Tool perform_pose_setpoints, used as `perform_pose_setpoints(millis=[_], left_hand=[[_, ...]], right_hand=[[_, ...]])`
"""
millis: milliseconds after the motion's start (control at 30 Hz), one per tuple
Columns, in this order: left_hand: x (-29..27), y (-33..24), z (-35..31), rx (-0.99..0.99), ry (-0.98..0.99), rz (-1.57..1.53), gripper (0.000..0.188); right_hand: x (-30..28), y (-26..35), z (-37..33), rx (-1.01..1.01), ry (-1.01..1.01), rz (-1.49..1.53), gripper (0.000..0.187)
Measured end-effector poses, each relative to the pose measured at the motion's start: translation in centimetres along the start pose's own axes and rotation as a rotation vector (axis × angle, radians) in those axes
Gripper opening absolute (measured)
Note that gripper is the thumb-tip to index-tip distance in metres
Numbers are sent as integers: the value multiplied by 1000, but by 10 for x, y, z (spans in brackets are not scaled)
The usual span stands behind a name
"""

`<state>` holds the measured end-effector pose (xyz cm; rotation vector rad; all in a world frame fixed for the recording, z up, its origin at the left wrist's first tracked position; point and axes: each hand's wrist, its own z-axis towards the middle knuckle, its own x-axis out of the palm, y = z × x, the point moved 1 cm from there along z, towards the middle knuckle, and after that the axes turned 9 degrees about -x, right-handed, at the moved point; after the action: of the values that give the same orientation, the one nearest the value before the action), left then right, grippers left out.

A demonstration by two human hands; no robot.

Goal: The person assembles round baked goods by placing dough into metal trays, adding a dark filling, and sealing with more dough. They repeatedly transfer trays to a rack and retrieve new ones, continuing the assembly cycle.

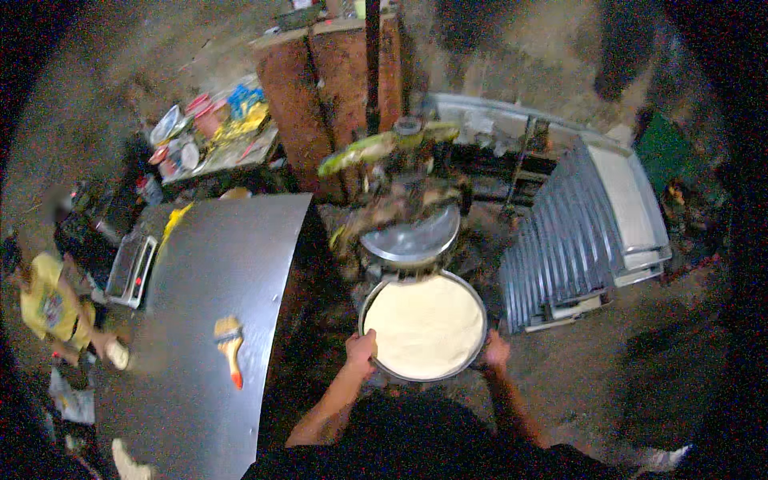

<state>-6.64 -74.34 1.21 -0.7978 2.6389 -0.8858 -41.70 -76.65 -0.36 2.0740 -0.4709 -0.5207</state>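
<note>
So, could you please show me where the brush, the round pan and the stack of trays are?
Brush (230,350): head view, on its handle.
Round pan (424,379): head view, on its near rim.
Stack of trays (560,236): head view, on the middle of its side.

A shiny, rounded steel part (412,239) is blocking space beyond the round grey metal pan (362,311); stacked grey metal trays (560,240) are standing rightward; leftward, a passable gap is reaching the flat grey steel table (188,296).
</note>
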Motion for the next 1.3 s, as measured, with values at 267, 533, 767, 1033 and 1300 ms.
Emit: perform_pose_setpoints(millis=[267,533,767,1033,1300], left_hand=[[14,-328,-116,1598,-263,153,32],[69,-444,-162,1009,-312,1551,62],[63,-422,-156,1108,-558,1337,55],[58,-425,-153,1197,-539,1307,54],[52,-423,-148,1265,-459,1220,64]], right_hand=[[135,-3,10,237,609,42,53],[144,189,-1,-247,1384,-663,33],[175,637,-123,-2291,494,5,29],[297,837,-315,-2248,-120,84,28],[106,748,-377,-1996,-183,-1049,27]])
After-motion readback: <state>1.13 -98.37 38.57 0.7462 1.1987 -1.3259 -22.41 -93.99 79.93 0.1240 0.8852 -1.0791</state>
